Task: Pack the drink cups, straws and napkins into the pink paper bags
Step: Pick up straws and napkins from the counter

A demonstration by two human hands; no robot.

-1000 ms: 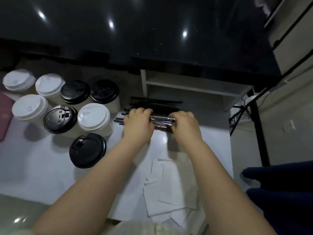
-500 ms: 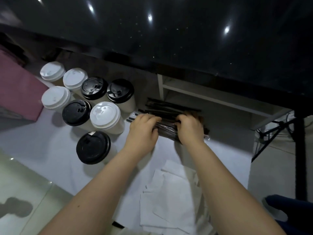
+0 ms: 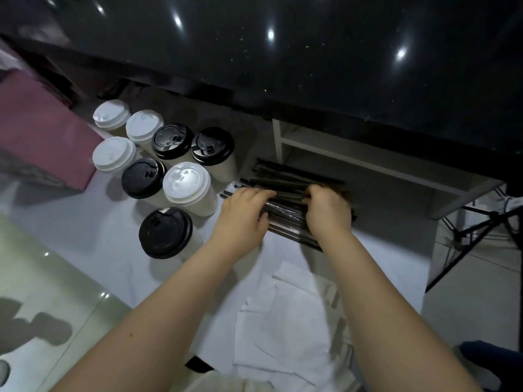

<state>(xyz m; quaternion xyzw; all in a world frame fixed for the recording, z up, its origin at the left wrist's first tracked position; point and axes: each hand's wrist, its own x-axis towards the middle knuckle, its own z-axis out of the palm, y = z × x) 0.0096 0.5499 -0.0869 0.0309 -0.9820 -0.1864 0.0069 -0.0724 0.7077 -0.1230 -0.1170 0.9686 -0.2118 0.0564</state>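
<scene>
A pile of black wrapped straws (image 3: 285, 212) lies on the white table beyond my hands. My left hand (image 3: 242, 215) and my right hand (image 3: 328, 212) both grip a bundle of these straws, fingers curled over it. Several lidded drink cups stand to the left, some with white lids (image 3: 186, 183), some with black lids (image 3: 165, 232). White napkins (image 3: 285, 329) lie spread between my forearms. A pink paper bag (image 3: 42, 142) sits at the far left.
A dark glossy counter (image 3: 283, 52) overhangs the back of the table. A white shelf unit (image 3: 368, 165) stands behind the straws. A black stand's legs (image 3: 467, 236) reach down at the right, past the white table edge (image 3: 427, 267).
The view has swung left, bringing the pink bag further into sight. Both hands stay on the straw bundle, which has tilted so its right end points nearer to me.
</scene>
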